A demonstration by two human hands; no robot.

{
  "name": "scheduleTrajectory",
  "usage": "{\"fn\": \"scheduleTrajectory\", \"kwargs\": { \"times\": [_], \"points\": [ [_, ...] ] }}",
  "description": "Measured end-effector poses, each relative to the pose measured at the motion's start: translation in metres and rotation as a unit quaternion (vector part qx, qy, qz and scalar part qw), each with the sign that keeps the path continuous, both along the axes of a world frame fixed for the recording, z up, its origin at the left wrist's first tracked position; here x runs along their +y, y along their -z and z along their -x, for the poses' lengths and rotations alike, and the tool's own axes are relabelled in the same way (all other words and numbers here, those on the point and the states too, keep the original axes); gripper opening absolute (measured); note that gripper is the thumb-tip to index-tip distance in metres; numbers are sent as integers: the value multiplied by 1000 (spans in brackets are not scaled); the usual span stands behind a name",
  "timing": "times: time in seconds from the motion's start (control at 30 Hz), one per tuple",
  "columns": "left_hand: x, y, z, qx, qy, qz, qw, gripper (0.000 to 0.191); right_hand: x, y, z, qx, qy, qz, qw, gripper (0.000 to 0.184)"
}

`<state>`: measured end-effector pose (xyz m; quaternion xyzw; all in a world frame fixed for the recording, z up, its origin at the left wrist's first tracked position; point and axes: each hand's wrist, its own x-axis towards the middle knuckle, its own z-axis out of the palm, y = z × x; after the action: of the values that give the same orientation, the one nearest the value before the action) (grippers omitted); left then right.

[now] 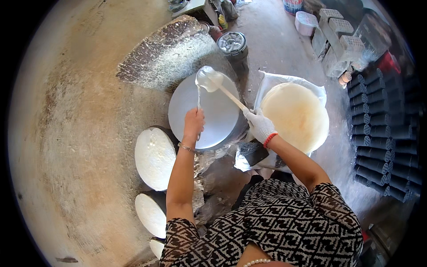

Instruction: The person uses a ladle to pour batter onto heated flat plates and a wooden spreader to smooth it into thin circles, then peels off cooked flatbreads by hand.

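My bare left hand [194, 124] grips the thin metal handle of a ladle [203, 74]. Its bowl hangs over the far part of a round, flat griddle [186, 110]. In a white knit glove, my right hand [261, 125] holds a wooden-handled spreader [230, 96], whose pale, rounded head meets or overlaps the ladle bowl; contact cannot be told. The griddle's grey surface shows between my hands. Right of the glove lies a stack of thin round flatbreads [297, 113] on a white sheet [290, 78]. A black block [255, 154] sits below the glove.
Left of the griddle stand several containers of white batter [156, 159]. A batter-spattered board [173, 53] rises behind it, beside a lidded canister [232, 46]. Rows of black honeycomb coal briquettes [372, 133] line the right; pale briquettes [352, 43] and a pink tub [305, 24] stand farther back.
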<state>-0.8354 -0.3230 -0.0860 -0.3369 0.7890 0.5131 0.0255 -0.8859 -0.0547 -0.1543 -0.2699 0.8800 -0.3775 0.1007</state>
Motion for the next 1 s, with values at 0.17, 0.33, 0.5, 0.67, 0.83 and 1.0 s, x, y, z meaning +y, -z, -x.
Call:
{"fn": "scheduleTrajectory", "kwargs": {
  "times": [0.17, 0.33, 0.5, 0.67, 0.83, 1.0],
  "points": [
    [-26, 33, -24, 56, 167, 403, 898, 20, -17, -22, -16, -1, -4, -45, 999, 40],
    [-73, -25, -25, 59, 139, 612, 777, 24, -22, -4, -53, 10, 5, -23, 1000, 41],
    [-125, -117, -37, 194, -66, 18, 979, 21, -52, 16, -72, -72, 134, 158, 976, 46],
    [-113, -83, -69, 101, -34, -154, 982, 19, -139, 6, -58, -62, 127, 151, 978, 13],
    [-116, -70, -105, 188, -15, -275, 943, 23, -124, 22, -63, -50, 206, 122, 970, 32],
    [-132, -37, -99, 65, 35, -218, 973, 23, -181, 15, -71, -77, 148, 81, 983, 41]
  ]
}}
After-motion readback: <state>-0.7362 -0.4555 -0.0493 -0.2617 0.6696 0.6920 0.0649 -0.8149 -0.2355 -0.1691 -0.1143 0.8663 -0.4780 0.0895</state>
